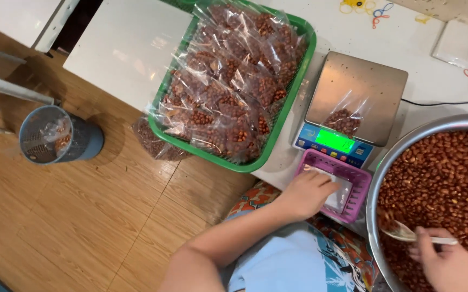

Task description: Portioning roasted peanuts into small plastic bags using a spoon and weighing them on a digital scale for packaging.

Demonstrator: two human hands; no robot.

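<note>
left hand (308,192) flat on thin, limp, slippery clear bags (337,196) in pink basket (357,178), near edge; pinch one top corner | right hand (446,263) clamped on light spoon (407,233) in peanut bowl (385,162), right

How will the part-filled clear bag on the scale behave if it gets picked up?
The clear bag on the scale is thin film, so it will likely flop and sag. Only its bottom holds peanuts; it probably lifts light, weight hanging low. Its top looks open, so tilting could spill nuts. The film looks glossy, possibly slippery.
</note>
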